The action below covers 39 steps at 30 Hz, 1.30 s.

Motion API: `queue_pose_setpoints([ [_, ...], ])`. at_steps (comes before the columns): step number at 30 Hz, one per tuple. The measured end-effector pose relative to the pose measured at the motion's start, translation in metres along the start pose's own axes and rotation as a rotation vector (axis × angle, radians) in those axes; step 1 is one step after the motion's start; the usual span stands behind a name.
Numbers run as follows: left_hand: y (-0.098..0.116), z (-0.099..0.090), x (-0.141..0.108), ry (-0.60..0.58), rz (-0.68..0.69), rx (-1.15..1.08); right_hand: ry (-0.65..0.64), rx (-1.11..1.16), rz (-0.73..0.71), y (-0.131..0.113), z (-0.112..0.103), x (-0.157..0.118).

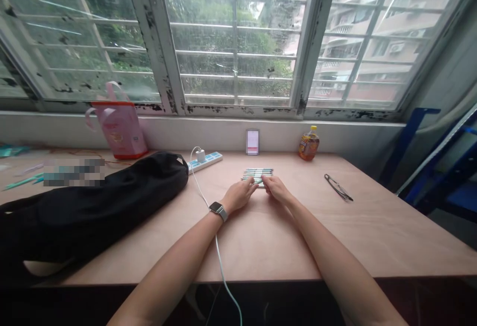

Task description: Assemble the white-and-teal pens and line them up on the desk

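Observation:
A row of slim pens [258,171] lies side by side near the middle of the wooden table. My left hand [240,194], with a watch [216,208] on its wrist, reaches in from the left, its fingers closed on one end of a pale green pen [258,180]. On the other end of that pen the fingertips of my right hand [276,188] are pinched. Both hands are just in front of the row and hide part of it. The pens are too small to make out in detail.
A phone [252,142] leans on the wall behind the pens. A bottle [309,143] and glasses [338,188] are at right. At left are a black bag [122,206], a pink bag [122,129] and a power strip [211,161], whose white cable [219,256] passes under my left arm.

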<state>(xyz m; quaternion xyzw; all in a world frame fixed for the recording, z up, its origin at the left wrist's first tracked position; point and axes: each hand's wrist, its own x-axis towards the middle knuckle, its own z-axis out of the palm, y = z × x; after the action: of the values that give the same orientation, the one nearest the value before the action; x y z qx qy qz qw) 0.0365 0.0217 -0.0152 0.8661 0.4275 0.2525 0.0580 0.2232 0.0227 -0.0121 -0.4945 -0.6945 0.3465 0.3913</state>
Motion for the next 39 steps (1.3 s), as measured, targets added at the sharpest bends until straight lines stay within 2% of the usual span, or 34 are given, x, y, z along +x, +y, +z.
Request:
queue_pose_setpoints([
  [5, -0.005, -0.002, 0.000, -0.023, 0.015, -0.030, 0.004, 0.067, -0.040, -0.001, 0.000, -0.001],
  [10, -0.010, -0.008, -0.001, -0.054, 0.047, -0.077, -0.088, -0.101, -0.141, -0.006, -0.008, -0.006],
  [18, -0.007, -0.010, -0.001, -0.143, -0.021, 0.037, 0.003, -0.298, -0.076, -0.006, -0.009, -0.008],
  [26, -0.007, -0.012, -0.001, -0.155, -0.016, 0.037, -0.028, -0.042, -0.013, 0.003, -0.011, -0.005],
  [32, -0.006, -0.012, -0.001, -0.154, -0.011, 0.017, -0.036, -0.150, -0.036, 0.004, -0.006, -0.003],
  [36, -0.007, -0.013, -0.001, -0.168, -0.018, 0.029, -0.011, -0.015, -0.067, 0.005, -0.008, -0.004],
  [39, -0.008, -0.012, 0.000, -0.160, -0.004, 0.000, -0.015, 0.054, -0.026, 0.005, -0.008, -0.004],
])
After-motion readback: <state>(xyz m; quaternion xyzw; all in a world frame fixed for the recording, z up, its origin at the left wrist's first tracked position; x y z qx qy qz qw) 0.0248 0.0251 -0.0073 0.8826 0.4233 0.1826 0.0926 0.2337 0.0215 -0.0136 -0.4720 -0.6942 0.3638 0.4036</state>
